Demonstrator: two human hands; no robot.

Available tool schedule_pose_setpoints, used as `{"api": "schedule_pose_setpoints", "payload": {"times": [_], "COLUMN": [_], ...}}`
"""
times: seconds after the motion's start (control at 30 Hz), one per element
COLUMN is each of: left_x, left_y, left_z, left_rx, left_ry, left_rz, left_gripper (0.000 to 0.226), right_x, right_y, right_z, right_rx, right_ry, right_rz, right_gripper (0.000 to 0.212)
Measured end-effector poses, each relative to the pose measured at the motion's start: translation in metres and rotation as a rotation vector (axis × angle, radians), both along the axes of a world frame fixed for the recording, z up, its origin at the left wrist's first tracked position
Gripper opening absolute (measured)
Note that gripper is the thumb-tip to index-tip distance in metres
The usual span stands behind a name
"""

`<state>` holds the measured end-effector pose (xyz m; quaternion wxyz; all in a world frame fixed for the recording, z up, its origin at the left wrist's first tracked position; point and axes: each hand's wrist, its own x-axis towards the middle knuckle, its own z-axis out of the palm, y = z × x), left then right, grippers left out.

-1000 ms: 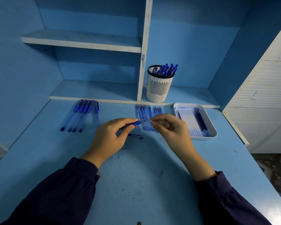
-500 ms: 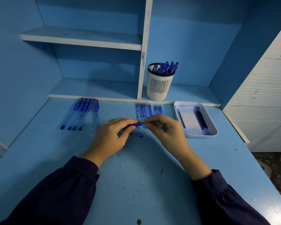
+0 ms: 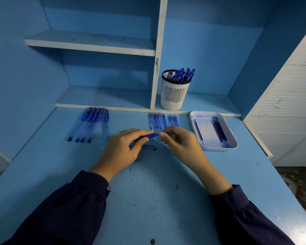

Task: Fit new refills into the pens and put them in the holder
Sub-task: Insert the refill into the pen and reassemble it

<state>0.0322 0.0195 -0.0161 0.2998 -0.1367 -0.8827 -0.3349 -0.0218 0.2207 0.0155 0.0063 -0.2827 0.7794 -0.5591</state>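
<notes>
Blue paint covers the desk [image 3: 148, 206], speckled with ink near its middle. Above it, the left hand [image 3: 121, 149] grips a dark blue pen [image 3: 150, 136], its fingers [image 3: 140, 132] curled over the barrel and the thumb beneath. The right hand [image 3: 182, 144] meets it from the other side, thumb and fingertips [image 3: 163, 136] pinching the pen's end; whether they hold the tip or a refill is too small to tell. Just below the held pen a small blue pen part [image 3: 149, 147] lies on the desk. A row of capped pens [image 3: 91, 123] lies at the back left. A cluster of clear barrels [image 3: 157, 122] lies just behind the hands, and a white tray [image 3: 219, 149] holding pale and dark refills [image 3: 208, 132] sits to the right. On the low shelf [image 3: 104, 98] behind stands the white slotted holder [image 3: 173, 96], with finished pens [image 3: 181, 75] bunched inside it. Dark sleeves [image 3: 69, 209] cover both forearms.
</notes>
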Motion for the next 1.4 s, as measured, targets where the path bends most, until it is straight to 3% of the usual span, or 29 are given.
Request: {"api": "schedule_pose_setpoints", "payload": {"times": [0.1, 0.23, 0.4, 0.57, 0.7, 0.83, 0.97, 1.23, 1.4], "left_x": [0.0, 0.002, 0.002, 0.003, 0.003, 0.003, 0.002, 0.002, 0.003], "left_y": [0.0, 0.001, 0.002, 0.001, 0.002, 0.001, 0.001, 0.001, 0.004], "left_z": [0.0, 0.001, 0.002, 0.002, 0.002, 0.002, 0.001, 0.003, 0.001], "left_rx": [0.003, -0.012, -0.003, -0.016, 0.0, 0.001, -0.001, 0.056, 0.087], "left_ry": [0.005, -0.005, -0.005, -0.013, -0.007, 0.001, 0.009, 0.03, -0.007], "left_rz": [-0.001, -0.002, -0.01, -0.008, -0.011, -0.008, -0.018, -0.055, -0.021], "left_gripper": [0.027, 0.027, 0.027, 0.027, 0.027, 0.025, 0.024, 0.023, 0.02], "right_x": [0.001, 0.0, 0.001, 0.001, 0.002, 0.001, 0.002, 0.006, 0.005], "right_y": [0.003, 0.002, 0.005, 0.003, 0.004, 0.003, 0.004, 0.0, -0.003], "right_z": [0.003, 0.002, 0.006, 0.0, 0.004, 0.0, 0.002, -0.003, -0.004], "right_rx": [-0.128, -0.076, -0.126, -0.006, -0.117, -0.019, -0.098, -0.029, -0.037], "right_ry": [-0.105, -0.1, -0.164, -0.069, -0.122, -0.029, -0.095, 0.082, 0.007], "right_rz": [0.068, 0.058, 0.074, 0.008, 0.057, 0.012, 0.056, -0.046, -0.059], "right_gripper": [0.017, 0.006, 0.014, 0.012, 0.013, 0.006, 0.014, 0.017, 0.007]}}
